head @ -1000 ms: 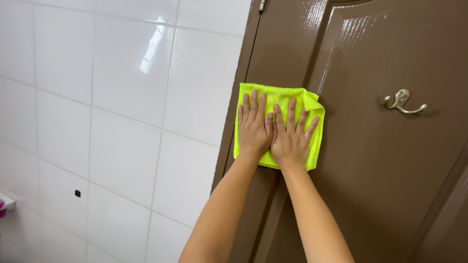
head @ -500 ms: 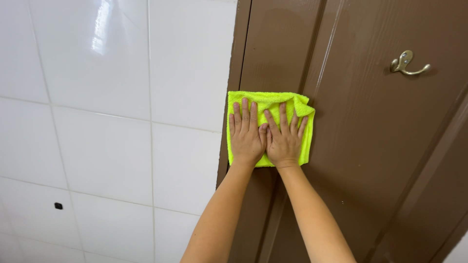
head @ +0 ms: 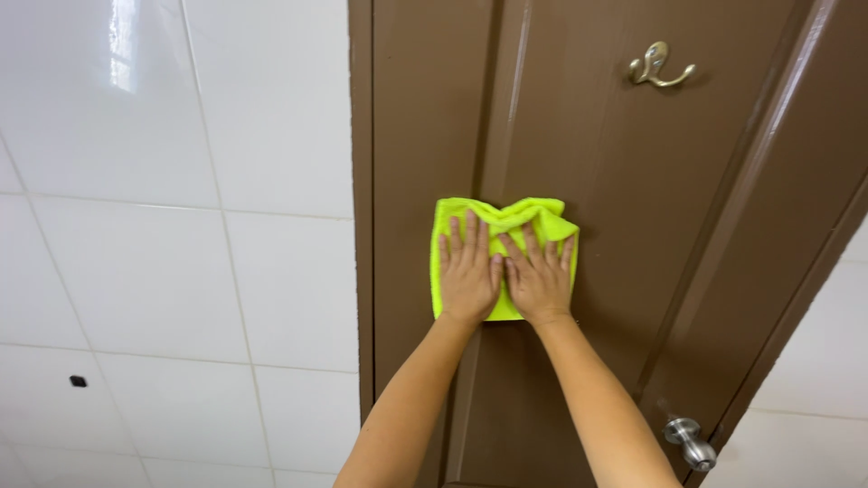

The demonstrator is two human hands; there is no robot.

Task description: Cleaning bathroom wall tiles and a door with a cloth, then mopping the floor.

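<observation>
Pressing flat with both palms, the person holds a bright yellow-green cloth [head: 503, 237] against the brown door [head: 624, 226]. The left hand [head: 467, 271] and right hand [head: 540, 278] lie side by side on it, fingers spread and pointing up, thumbs touching; neither grips the cloth, they just pin it to the wood.

Compared with 1 second ago, the cloth sits farther from the brass coat hook [head: 658, 68]: then it was roughly level with the hook, now it is well below it, over the groove between the door's outer strip and its centre panel. Its top edge has bunched into folds above the fingertips. Now the round metal door knob [head: 691, 440] shows at the lower right, well apart from the hands. So the wipe has travelled down the door, and to my eye the stretch above looks covered while the part toward the knob is not yet reached. White wall tiles [head: 172, 226] run along the door's left side.
</observation>
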